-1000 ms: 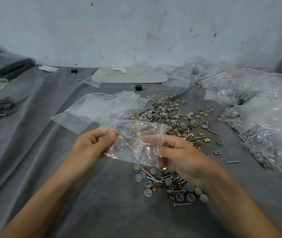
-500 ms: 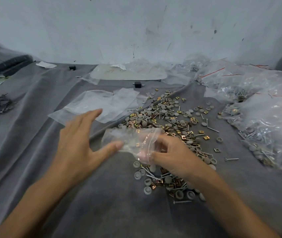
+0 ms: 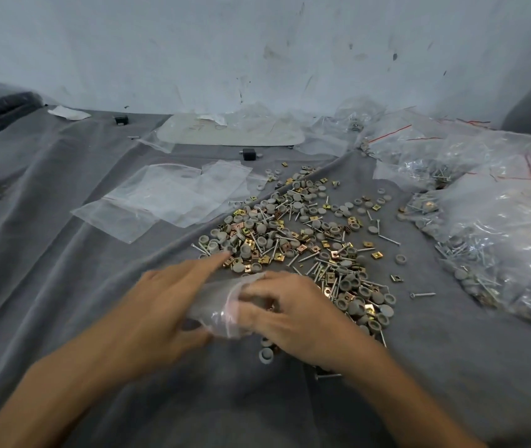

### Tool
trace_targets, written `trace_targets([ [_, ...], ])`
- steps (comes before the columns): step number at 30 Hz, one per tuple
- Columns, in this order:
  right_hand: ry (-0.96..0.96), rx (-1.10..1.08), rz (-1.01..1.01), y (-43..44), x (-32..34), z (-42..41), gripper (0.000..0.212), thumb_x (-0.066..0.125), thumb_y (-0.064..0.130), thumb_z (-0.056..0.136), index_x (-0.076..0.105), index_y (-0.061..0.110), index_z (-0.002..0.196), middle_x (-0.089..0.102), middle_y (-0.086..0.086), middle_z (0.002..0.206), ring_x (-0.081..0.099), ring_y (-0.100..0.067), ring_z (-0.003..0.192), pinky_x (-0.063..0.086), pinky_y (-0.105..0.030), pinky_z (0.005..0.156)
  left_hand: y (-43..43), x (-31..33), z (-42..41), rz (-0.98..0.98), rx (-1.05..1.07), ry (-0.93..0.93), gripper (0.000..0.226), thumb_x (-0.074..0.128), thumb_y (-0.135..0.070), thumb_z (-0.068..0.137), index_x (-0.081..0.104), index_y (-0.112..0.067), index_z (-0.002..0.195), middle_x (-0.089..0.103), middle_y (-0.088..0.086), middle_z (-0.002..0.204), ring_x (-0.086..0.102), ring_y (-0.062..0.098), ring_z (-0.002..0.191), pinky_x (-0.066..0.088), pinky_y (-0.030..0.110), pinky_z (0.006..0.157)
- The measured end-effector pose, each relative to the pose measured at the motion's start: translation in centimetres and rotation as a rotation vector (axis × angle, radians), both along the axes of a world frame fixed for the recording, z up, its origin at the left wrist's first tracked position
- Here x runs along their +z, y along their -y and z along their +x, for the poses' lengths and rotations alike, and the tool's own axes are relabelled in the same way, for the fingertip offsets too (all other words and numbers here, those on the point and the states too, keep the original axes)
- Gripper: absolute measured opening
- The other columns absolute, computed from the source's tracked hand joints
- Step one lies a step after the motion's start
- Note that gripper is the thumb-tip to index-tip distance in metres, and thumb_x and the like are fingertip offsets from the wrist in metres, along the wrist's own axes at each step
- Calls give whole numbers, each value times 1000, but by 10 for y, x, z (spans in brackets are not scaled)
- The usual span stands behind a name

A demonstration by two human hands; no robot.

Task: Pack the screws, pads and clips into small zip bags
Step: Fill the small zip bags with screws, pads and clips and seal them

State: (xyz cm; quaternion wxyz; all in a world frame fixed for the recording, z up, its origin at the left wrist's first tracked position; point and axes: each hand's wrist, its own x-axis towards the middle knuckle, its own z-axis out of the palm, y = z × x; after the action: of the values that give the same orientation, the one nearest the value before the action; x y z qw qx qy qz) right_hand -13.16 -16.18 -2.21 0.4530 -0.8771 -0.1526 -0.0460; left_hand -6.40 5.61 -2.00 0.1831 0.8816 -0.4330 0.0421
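A small clear zip bag [image 3: 217,310] lies low over the grey cloth between my hands. My right hand [image 3: 293,315] grips its right end, fingers curled round the plastic. My left hand [image 3: 164,305] is at the bag's left side with the fingers stretched forward, the index finger tip reaching the near edge of the loose pile [image 3: 293,234] of silver screws, grey round pads and gold clips. The thumb sits under the bag's left end. What is inside the bag is blurred.
Several empty zip bags [image 3: 167,195] lie flat at the left of the pile. Large clear bags of hardware [image 3: 497,227] crowd the right side. A small black block [image 3: 248,154] and a pale flat sheet [image 3: 232,132] lie near the wall.
Both hands dropped toward the cloth with the bag. My left hand let go of the bag's left edge, opened, and reached forward to the pile's edge.
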Motion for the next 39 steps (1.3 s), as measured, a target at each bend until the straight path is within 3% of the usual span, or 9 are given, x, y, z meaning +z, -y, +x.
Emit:
trace_targets([
  [5, -156, -169, 140, 12, 3, 1, 104, 31, 93, 76, 71, -2, 86, 54, 12, 53, 42, -7, 45, 33, -22, 45, -5, 12, 9, -18, 144, 241, 56, 37, -44, 99, 60, -14, 139, 66, 6, 134, 67, 30, 116, 54, 49, 92],
  [9, -212, -302, 259, 19, 6, 5, 80, 33, 82, 82, 81, 17, 86, 71, 16, 67, 66, -22, 60, 50, -26, 51, -7, 14, 9, -109, 134, 229, 43, 48, -46, 95, 70, -22, 123, 73, -4, 116, 69, 19, 102, 54, 40, 83],
  [13, -299, -353, 395, 19, 7, 6, 48, 34, 77, 87, 74, 55, 73, 68, 10, 60, 56, 5, 47, 44, -20, 59, -6, 15, 4, -223, 219, 199, 23, 56, -55, 88, 65, -35, 95, 66, -20, 92, 60, 6, 85, 49, 31, 74],
  [18, -367, -397, 488, 24, 8, 8, 58, 36, 71, 96, 80, 34, 90, 66, 1, 67, 48, -4, 47, 39, -25, 54, -7, 22, 6, -184, 101, 153, 31, 54, -52, 92, 73, -35, 109, 68, -20, 109, 64, 9, 100, 52, 38, 87],
  [21, -305, -272, 416, 20, 9, 4, 59, 34, 71, 94, 79, 33, 83, 66, 10, 60, 52, 2, 46, 40, -11, 47, -9, 25, 2, -93, 143, -112, 77, 58, -86, 66, 45, -58, 137, 44, -31, 142, 43, 1, 133, 38, 35, 111],
  [25, -215, -76, 294, -1, 3, -2, 67, 33, 76, 95, 70, 24, 71, 54, 6, 54, 46, -13, 48, 38, -31, 45, 0, 22, -11, -104, 34, -223, 123, 66, -98, 43, 10, -65, 148, 17, -47, 152, 17, -17, 141, 25, 18, 112],
  [30, -158, 16, 256, -11, -4, -3, 78, 34, 74, 95, 45, 3, 65, 36, -1, 53, 33, -15, 46, 28, -32, 48, 13, 18, -24, -113, -158, -163, 103, 70, -91, 55, 22, -68, 143, 29, -48, 146, 28, -20, 135, 39, 24, 101],
  [34, -146, 31, 217, -9, -4, -4, 67, 34, 70, 98, 52, 14, 65, 46, 5, 58, 44, -8, 50, 36, -31, 52, 15, 17, -19, -152, -173, -217, 90, 80, -75, 62, 40, -55, 141, 50, -34, 140, 50, -4, 130, 44, 25, 102],
  [39, -112, -39, 65, -4, -4, -3, 59, 34, 59, 101, 78, 20, 104, 70, 5, 110, 64, -4, 103, 52, -31, 92, 11, 20, -15, -219, -86, -194, 67, 74, -65, 68, 54, -51, 130, 57, -37, 128, 55, -13, 118, 37, 4, 95],
])
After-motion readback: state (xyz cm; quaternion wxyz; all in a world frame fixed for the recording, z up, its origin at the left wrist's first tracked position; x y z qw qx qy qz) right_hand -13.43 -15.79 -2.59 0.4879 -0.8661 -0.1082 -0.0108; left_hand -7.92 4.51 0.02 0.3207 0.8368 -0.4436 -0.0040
